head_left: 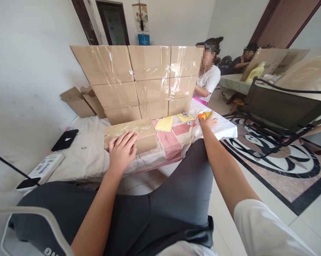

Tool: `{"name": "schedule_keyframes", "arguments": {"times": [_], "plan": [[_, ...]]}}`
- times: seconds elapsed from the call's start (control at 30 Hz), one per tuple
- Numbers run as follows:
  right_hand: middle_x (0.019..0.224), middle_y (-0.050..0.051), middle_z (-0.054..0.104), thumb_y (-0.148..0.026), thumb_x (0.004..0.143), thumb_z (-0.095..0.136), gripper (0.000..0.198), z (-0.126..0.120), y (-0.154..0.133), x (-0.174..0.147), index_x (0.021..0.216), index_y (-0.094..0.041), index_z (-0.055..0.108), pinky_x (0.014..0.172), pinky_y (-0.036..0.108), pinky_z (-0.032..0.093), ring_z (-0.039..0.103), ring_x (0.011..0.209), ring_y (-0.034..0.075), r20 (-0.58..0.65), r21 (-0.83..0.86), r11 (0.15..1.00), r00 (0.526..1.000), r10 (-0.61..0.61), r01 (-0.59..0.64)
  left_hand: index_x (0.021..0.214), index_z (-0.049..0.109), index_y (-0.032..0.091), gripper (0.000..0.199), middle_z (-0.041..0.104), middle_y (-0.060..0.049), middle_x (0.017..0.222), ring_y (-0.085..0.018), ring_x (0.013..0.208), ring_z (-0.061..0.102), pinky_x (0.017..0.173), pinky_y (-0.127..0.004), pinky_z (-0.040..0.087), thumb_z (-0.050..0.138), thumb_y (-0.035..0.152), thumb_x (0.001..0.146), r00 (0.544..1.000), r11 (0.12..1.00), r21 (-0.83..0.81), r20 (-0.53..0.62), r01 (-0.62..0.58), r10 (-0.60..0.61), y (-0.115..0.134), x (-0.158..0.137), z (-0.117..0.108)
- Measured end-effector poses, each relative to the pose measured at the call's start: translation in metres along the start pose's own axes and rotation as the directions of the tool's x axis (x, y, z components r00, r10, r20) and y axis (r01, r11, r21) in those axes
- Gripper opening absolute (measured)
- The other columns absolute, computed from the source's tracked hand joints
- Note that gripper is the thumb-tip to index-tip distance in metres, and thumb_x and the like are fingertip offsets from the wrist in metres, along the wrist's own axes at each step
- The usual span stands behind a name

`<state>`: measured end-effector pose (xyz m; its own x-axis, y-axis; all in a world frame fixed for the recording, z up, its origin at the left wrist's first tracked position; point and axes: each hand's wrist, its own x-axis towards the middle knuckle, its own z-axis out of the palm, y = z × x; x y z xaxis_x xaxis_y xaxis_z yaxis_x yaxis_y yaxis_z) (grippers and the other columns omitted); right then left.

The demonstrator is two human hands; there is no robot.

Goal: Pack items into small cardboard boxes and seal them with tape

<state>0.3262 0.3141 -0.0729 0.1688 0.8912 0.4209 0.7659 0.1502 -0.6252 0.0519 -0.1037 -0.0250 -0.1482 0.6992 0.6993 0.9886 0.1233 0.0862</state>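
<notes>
While one hand (123,146) touches one box (146,138), nine boxes (151,89) stand stacked.

Cloth-Draped Table (91,156) Bears Cardboard Boxes

A pale cloth with pink panels and yellow printed patches (165,124) covers it. A wall of stacked boxes (151,64) stands along the far side, a taped carton (145,139) lying just in front. Toward the left are open cartons (79,102), a black device (65,139) and a white box (47,166).
</notes>
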Motion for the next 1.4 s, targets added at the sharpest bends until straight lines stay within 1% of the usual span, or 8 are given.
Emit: {"name": "schedule_keyframes", "arguments": {"times": [0.13,0.23,0.37,0.47,0.7,0.93,1.13,1.4], "plan": [[0.139,0.021,0.043,-0.043,0.090,0.048,0.063,-0.008,-0.008,-0.006,0.149,-0.023,0.044,0.109,0.064,0.025,0.038,0.130,0.042,-0.145,0.072,0.981,0.971,0.191,-0.183,0.139,0.056,0.035,0.049,0.058,-0.002,0.146,-0.026,0.137,0.051,0.112,-0.048,0.026,0.047,0.018,0.093,1.000,1.000,0.003,0.000,0.001,-0.001,0.001,-0.001,-0.001],[0.149,0.018,0.039,-0.036,0.093,0.041,0.054,-0.022,-0.017,-0.011,0.145,-0.022,0.051,0.111,0.063,0.024,0.029,0.139,0.039,-0.232,0.038,0.999,0.972,-0.029,0.039,0.138,0.056,0.035,0.048,0.058,-0.002,0.146,-0.026,0.137,0.051,0.112,-0.048,0.026,0.048,0.019,0.094,1.000,1.000,0.002,-0.009,0.001,-0.001,0.001,-0.001,-0.001],[0.140,0.013,0.056,-0.020,0.092,0.039,0.048,-0.020,-0.035,-0.019,0.134,-0.021,0.063,0.114,0.050,0.033,0.041,0.135,0.029,0.159,0.054,0.858,0.844,-0.512,0.511,0.137,0.057,0.034,0.045,0.059,-0.002,0.146,-0.026,0.136,0.052,0.111,-0.048,0.027,0.048,0.021,0.095,1.000,1.000,0.011,-0.011,-0.004,0.005,0.001,-0.001,-0.001],[0.135,0.011,0.062,-0.014,0.084,0.047,0.046,-0.002,-0.041,-0.023,0.122,-0.021,0.071,0.113,0.046,0.037,0.048,0.130,0.027,0.424,0.038,0.836,0.749,-0.509,0.547,0.136,0.057,0.034,0.044,0.059,-0.002,0.146,-0.026,0.137,0.051,0.111,-0.048,0.027,0.047,0.021,0.095,1.000,1.000,0.022,-0.008,-0.006,0.006,0.001,-0.002,0.000],[0.128,0.015,0.064,-0.016,0.075,0.058,0.026,0.025,-0.031,-0.019,0.090,-0.020,0.079,0.112,0.072,0.013,0.038,0.135,0.040,0.474,-0.182,0.876,0.821,-0.320,0.447,0.138,0.056,0.034,0.045,0.057,-0.001,0.147,-0.025,0.138,0.049,0.112,-0.048,0.026,0.048,0.022,0.095,1.000,1.000,0.006,0.002,0.005,-0.005,0.002,-0.003,-0.001],[0.102,0.018,0.072,-0.017,0.076,0.056,0.026,0.025,-0.036,-0.021,0.088,-0.020,0.079,0.106,0.071,0.022,0.042,0.131,0.040,0.479,-0.221,0.882,0.834,-0.274,0.417,0.139,0.054,0.035,0.048,0.057,-0.002,0.148,-0.027,0.139,0.049,0.113,-0.049,0.025,0.049,0.022,0.094,1.000,1.000,-0.012,0.003,0.004,-0.004,0.002,-0.004,0.000],[0.119,0.018,0.069,-0.012,0.074,0.055,0.037,0.021,-0.037,-0.027,0.102,-0.019,0.077,0.108,0.067,0.023,0.037,0.136,0.040,0.451,-0.167,0.902,0.845,-0.288,0.397,0.139,0.055,0.035,0.047,0.056,-0.001,0.148,-0.027,0.139,0.049,0.113,-0.049,0.025,0.048,0.023,0.094,1.000,1.000,-0.009,0.004,0.005,-0.005,0.003,-0.004,-0.001],[0.112,0.018,0.071,-0.017,0.079,0.050,0.031,0.017,-0.037,-0.021,0.093,-0.016,0.077,0.104,0.058,0.034,0.055,0.117,0.037,0.331,-0.016,0.963,0.910,-0.250,0.271,0.140,0.054,0.035,0.047,0.056,-0.002,0.148,-0.027,0.139,0.049,0.113,-0.049,0.025,0.049,0.023,0.094,1.000,1.000,-0.008,0.008,0.006,-0.006,0.003,-0.004,-0.002]]}}
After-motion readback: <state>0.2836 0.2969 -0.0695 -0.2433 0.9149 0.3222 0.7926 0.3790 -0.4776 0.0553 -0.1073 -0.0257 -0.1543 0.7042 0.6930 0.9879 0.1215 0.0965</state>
